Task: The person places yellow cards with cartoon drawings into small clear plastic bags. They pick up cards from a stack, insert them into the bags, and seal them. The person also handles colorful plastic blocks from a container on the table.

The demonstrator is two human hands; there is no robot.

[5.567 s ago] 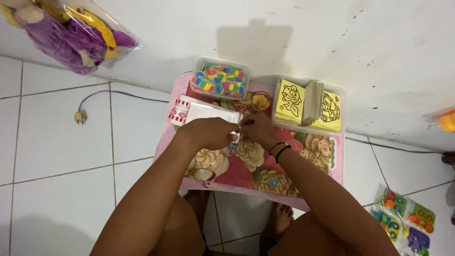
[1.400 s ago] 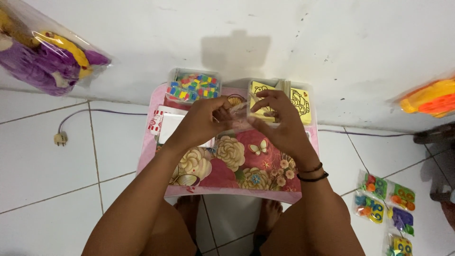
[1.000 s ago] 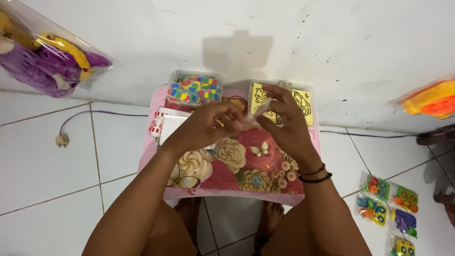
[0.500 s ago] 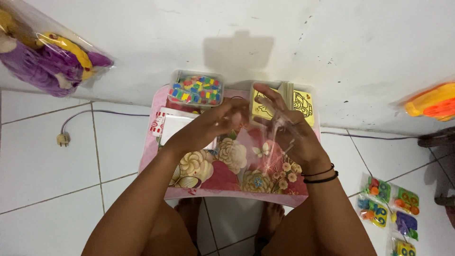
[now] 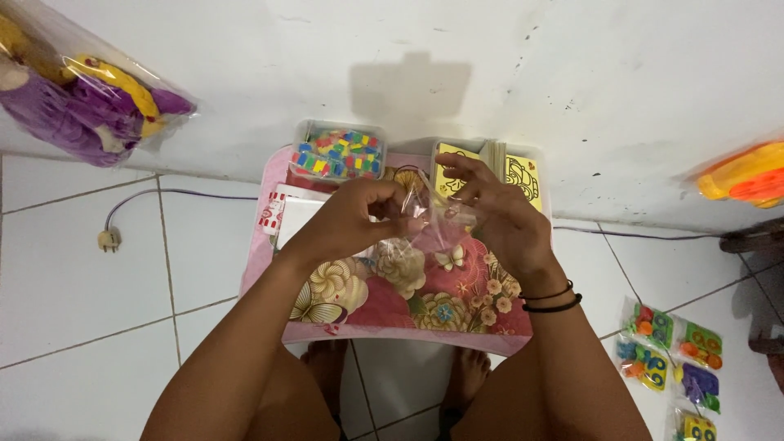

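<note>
Plastic, thin and clear, made up the small bag (image 5: 437,224) held between both hands above the middle of the floral table (image 5: 408,306). It was crumpled and glossy, catching light along its folds, and the pattern of the tabletop showed through it. The left hand (image 5: 359,216) had its fingers curled shut on the bag's left edge, thumb against fingertips. The right hand (image 5: 494,216) pinched the other side, its upper fingers spread loosely over the top. Whether anything lay inside the bag could not be made out; it looked empty, but the sheen hid much of it.

Behind the hands, at the table's far edge against the wall, stood a clear tub of coloured blocks (image 5: 339,151) and, to its right, a tub of yellow picture cards (image 5: 490,167), partly covered by the right hand's fingers. A white flat box (image 5: 294,216) with a red-and-white edge lay on the table's left side, half hidden beneath the left wrist. Two dark bands (image 5: 551,298) circled the right wrist.

On the tiled floor to the right lay packets of coloured toys (image 5: 674,355), cut off by the frame's lower edge. A bagged purple plush toy (image 5: 77,94) sat at upper left, also cropped, and a white plug (image 5: 109,239) on a purple cord lay nearby. Bare feet showed under the table.
</note>
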